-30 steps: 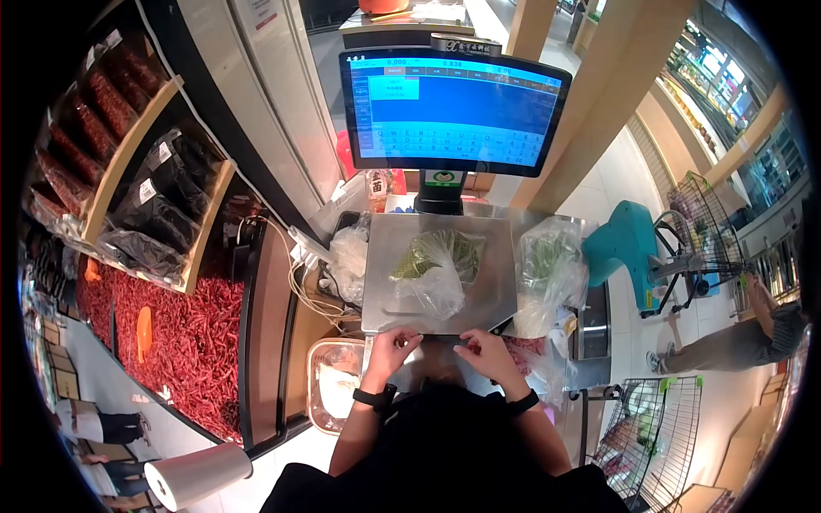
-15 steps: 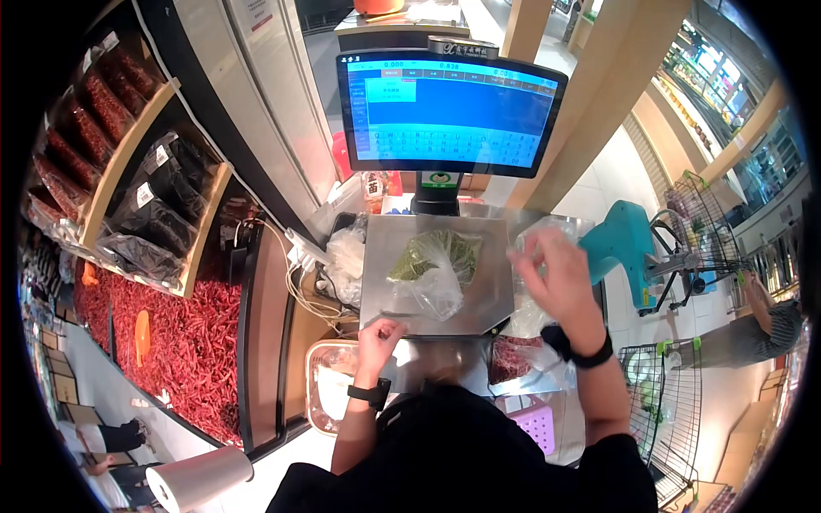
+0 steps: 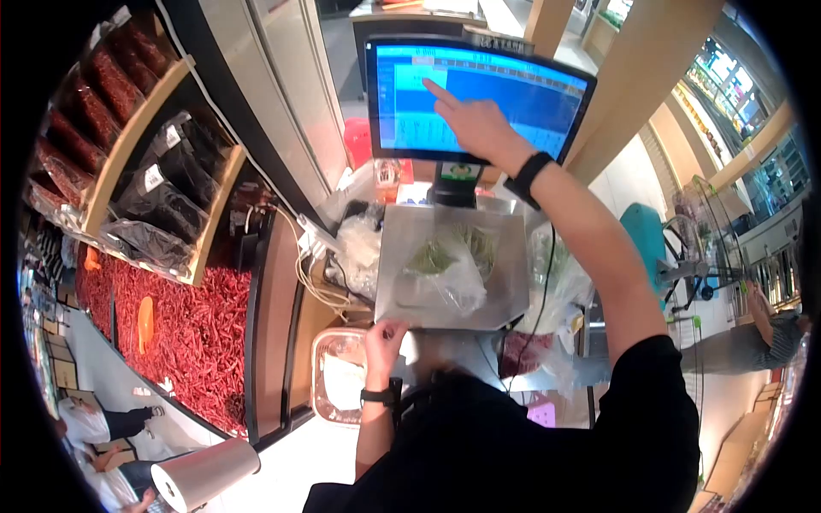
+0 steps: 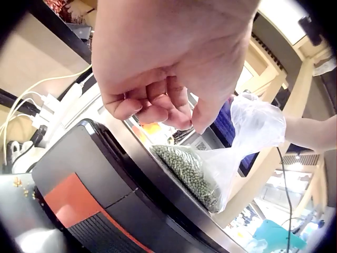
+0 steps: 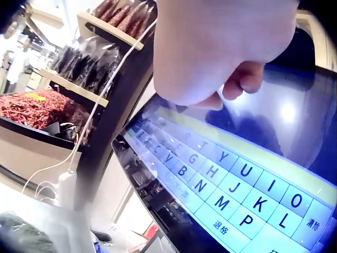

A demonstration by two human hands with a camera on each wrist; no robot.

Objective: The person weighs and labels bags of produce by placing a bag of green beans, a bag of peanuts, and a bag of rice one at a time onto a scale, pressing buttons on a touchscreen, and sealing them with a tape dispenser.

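around: chillies [image 3: 197, 333] left of scale [image 3: 402, 299], second bag [image 3: 556, 265] right.
bag [image 3: 449, 261]: on scale, just beyond left hand [image 3: 385, 338], its fingers curled, empty.
screen [image 3: 522, 94]: behind scale; right hand [image 3: 479, 128] touches it, forefinger straight, others curled.

screen [image 3: 530, 103]: blue (pale keys) | bag [image 3: 445, 265]: clear, probably green contents | chillies [image 3: 197, 333]: red

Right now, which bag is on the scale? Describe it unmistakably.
Below the blue touchscreen sits a steel scale platter. The clear bag of green beans lies in its middle. Unlike the similar bag to the right, it rests on the platter.
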